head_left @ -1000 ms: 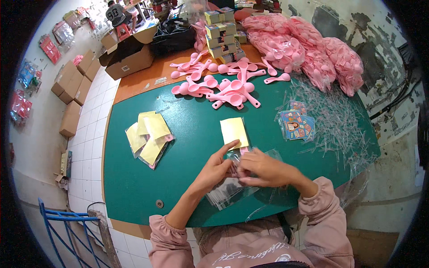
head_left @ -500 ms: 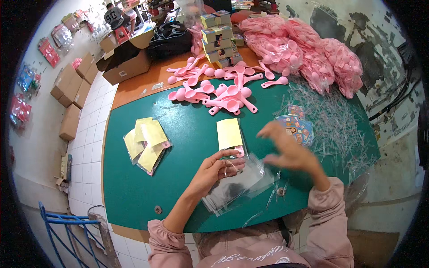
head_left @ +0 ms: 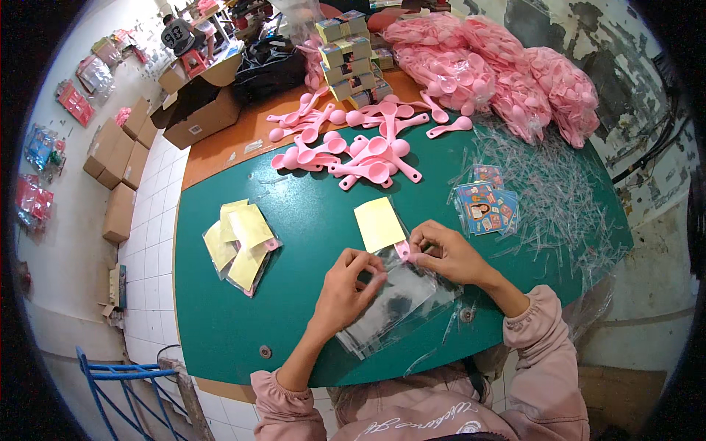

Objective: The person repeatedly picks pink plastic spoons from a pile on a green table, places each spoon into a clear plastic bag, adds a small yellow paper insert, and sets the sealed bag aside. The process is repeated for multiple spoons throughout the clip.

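My left hand (head_left: 347, 285) rests curled on a stack of clear plastic bags (head_left: 401, 305) at the near edge of the green table (head_left: 309, 220), fingers gripping the top bag near its mouth. My right hand (head_left: 446, 253) pinches the pink spoon end (head_left: 402, 251) that sticks out from under a yellow card (head_left: 378, 223), just beyond the bags. The two hands are a few centimetres apart.
A pile of bagged yellow cards (head_left: 239, 244) lies to the left. Loose pink spoons (head_left: 353, 143) and stacked small boxes (head_left: 349, 51) are farther back, with pink spoon-filled bags (head_left: 507, 73) at the back right. Picture cards (head_left: 485, 207) and thin clear strips (head_left: 562, 191) lie on the right. Cardboard boxes (head_left: 118, 158) stand on the floor.
My right hand, which reached out toward the picture cards half a second ago, has come back to the near end of the yellow card. My left hand stayed on the bags.
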Demonstrator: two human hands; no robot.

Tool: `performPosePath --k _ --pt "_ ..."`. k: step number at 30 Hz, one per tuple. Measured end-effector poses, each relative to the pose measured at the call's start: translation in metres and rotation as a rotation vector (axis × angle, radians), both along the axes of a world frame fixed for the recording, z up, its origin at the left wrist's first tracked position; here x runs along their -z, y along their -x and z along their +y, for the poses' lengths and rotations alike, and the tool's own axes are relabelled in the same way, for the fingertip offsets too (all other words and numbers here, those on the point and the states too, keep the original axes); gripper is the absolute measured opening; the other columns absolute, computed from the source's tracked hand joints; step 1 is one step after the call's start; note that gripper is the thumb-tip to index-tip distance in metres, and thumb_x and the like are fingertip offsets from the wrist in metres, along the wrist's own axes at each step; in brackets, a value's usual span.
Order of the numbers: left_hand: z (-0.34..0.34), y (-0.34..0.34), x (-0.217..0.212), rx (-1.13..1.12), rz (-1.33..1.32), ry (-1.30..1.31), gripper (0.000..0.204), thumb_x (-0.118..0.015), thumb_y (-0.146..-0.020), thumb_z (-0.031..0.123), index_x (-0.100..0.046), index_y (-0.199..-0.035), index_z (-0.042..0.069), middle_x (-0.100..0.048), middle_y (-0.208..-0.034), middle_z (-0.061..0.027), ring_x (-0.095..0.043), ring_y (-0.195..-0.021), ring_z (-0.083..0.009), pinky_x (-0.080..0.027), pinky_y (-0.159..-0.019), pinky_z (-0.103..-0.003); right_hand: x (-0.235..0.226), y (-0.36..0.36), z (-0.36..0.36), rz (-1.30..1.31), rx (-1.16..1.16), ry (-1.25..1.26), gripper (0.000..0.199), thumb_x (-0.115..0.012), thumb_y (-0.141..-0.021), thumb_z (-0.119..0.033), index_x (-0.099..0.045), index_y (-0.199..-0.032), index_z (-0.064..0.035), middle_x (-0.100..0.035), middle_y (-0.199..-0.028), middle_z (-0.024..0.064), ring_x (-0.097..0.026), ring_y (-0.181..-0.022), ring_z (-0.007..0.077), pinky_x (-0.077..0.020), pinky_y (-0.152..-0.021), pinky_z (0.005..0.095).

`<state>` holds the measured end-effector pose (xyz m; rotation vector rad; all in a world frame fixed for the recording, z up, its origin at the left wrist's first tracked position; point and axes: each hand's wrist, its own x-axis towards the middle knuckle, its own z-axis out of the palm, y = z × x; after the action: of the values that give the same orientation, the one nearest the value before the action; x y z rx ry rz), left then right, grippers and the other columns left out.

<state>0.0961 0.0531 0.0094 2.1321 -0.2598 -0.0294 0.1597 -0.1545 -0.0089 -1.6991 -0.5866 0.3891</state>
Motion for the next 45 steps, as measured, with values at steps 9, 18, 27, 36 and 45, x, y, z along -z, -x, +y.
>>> performPosePath --k 9,18,27,36,45 --pt "0.0 -0.001 0.023 -0.155 0.081 0.149 0.015 -0.066 -0.078 0.01 -0.059 -0.083 -0.002 -0.056 -0.081 -0.0073 -0.06 -0.073 -0.013 -0.052 -0.056 -0.024 0.005 0.003 0.016 0.385 0.128 -0.117 0.015 -0.057 -0.085 -0.01 -0.05 -0.083 0.0035 -0.06 -0.073 0.0097 -0.062 -0.065 0.014 -0.0538 -0.056 0.0264" --pt "-0.006 -0.004 0.014 -0.313 0.233 0.319 0.018 -0.062 -0.082 0.01 -0.05 -0.092 0.002 -0.057 -0.082 -0.0027 -0.056 -0.074 -0.0079 -0.047 -0.057 -0.021 0.002 0.004 0.02 0.387 0.224 -0.102 0.013 -0.054 -0.085 -0.005 -0.044 -0.086 0.0031 -0.059 -0.069 0.0121 -0.063 -0.06 0.0171 -0.0538 -0.048 0.0281" --pt "-0.008 -0.005 0.016 -0.268 0.181 0.26 0.022 -0.058 -0.083 0.006 -0.056 -0.105 0.003 -0.059 -0.089 -0.0029 -0.054 -0.071 -0.0065 -0.043 -0.055 -0.02 0.002 0.007 0.02 0.333 0.229 -0.078 0.018 -0.053 -0.084 -0.003 -0.05 -0.101 0.0015 -0.059 -0.071 0.0112 -0.064 -0.061 0.0182 -0.0538 -0.052 0.0281" --pt "0.081 -0.008 -0.007 -0.567 -0.225 -0.284 0.038 -0.062 -0.079 0.01 -0.055 -0.115 0.003 -0.057 -0.103 -0.0132 -0.059 -0.08 -0.0229 -0.048 -0.066 -0.033 -0.001 -0.071 0.025 -0.874 0.447 0.641 0.026 -0.061 -0.078 -0.014 -0.052 -0.1 -0.003 -0.051 -0.092 0.0167 -0.052 -0.086 0.0344 -0.0444 -0.073 0.0416" --pt "-0.019 0.007 -0.003 -0.023 -0.162 -0.463 0.028 -0.068 -0.074 0.019 -0.055 -0.092 0.001 -0.053 -0.09 -0.0171 -0.057 -0.082 -0.0335 -0.047 -0.069 -0.039 -0.003 -0.087 0.012 -0.636 0.612 0.393 0.016 -0.057 -0.078 -0.008 -0.057 -0.093 -0.0025 -0.054 -0.088 0.0167 -0.054 -0.08 0.0353 -0.0442 -0.07 0.0425"
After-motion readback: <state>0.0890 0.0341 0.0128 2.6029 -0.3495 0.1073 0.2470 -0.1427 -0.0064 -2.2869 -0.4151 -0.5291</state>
